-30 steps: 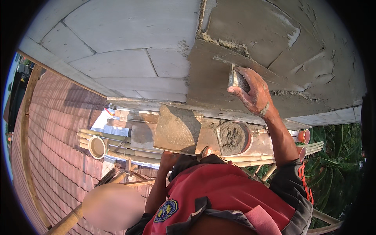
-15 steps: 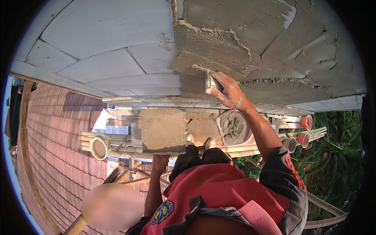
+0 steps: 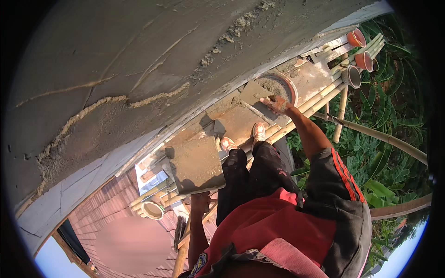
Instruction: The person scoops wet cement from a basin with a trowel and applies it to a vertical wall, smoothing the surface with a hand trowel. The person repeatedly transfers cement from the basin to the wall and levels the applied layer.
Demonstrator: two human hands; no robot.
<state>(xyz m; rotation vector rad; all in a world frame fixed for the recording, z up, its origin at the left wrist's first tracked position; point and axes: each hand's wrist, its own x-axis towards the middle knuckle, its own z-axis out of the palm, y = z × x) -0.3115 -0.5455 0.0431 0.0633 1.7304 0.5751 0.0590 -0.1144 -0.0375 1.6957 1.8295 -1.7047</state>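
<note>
My right hand (image 3: 277,105) is closed on a plastering trowel (image 3: 256,92) with a flat rectangular blade. The blade is over the near-left part of a round tub of grey mortar (image 3: 288,84) and partly hides it. My left hand (image 3: 200,202) grips a square mortar hawk (image 3: 197,164) from beneath, by a handle I cannot see. The hawk is held roughly level to the left of my legs, with a thin wet film of mortar on top. Wet plaster (image 3: 139,69) with raised ridges coats the wall ahead and to the left.
I stand on boards (image 3: 238,121) laid over bamboo poles (image 3: 324,98). Buckets (image 3: 351,77) line the platform's right end, and another bucket (image 3: 152,210) stands at the left. Roof tiles (image 3: 92,204) lie below left, green leaves (image 3: 384,116) below right. Bare wall blocks (image 3: 88,171) show under the plaster.
My right hand has brought the trowel down from the wall to the mortar tub. The view has turned, tilting wall and platform. My left hand still holds the hawk.
</note>
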